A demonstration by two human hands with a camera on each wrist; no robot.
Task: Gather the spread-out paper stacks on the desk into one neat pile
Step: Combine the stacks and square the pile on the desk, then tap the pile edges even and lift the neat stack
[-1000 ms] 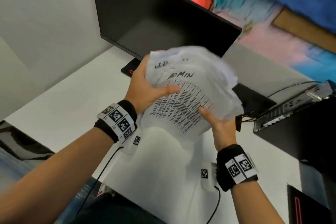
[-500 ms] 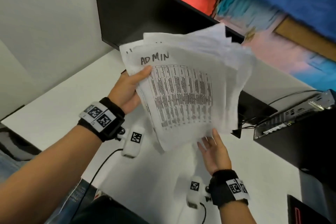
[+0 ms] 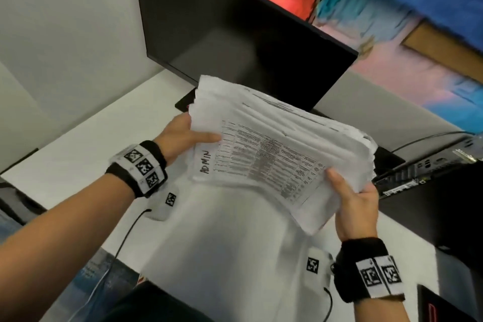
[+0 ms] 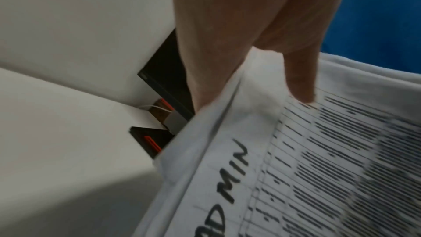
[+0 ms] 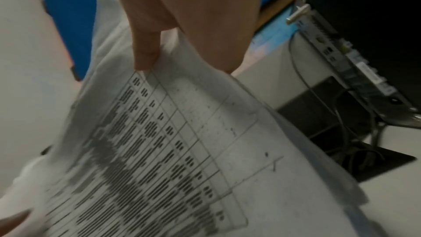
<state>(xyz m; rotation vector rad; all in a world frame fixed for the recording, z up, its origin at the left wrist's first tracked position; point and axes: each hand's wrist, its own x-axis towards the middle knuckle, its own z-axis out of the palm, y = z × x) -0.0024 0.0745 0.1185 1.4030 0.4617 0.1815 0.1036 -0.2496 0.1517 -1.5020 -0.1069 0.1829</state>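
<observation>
A thick stack of white printed papers (image 3: 274, 149) hangs in the air above the white desk (image 3: 78, 154), in front of the monitor. Its top sheet carries a printed table and the handwritten word ADMIN. My left hand (image 3: 183, 136) grips the stack's left edge, thumb on top. My right hand (image 3: 355, 204) grips the right near corner, thumb on top, other fingers hidden beneath. The left wrist view shows the same paper stack (image 4: 296, 168) under my left hand (image 4: 262, 60). In the right wrist view the paper stack (image 5: 182, 150) hangs from my right hand (image 5: 182, 42).
A black monitor (image 3: 235, 34) stands behind the papers, its base (image 3: 185, 102) on the desk. A black computer case (image 3: 431, 191) with rear ports and cables sits at the right. A grey wall (image 3: 52, 34) borders the desk on the left.
The fanned, upright sheets have been turned sideways and squared into a flatter stack. My right hand moved from below the papers to grip their right corner; my left hand kept its hold.
</observation>
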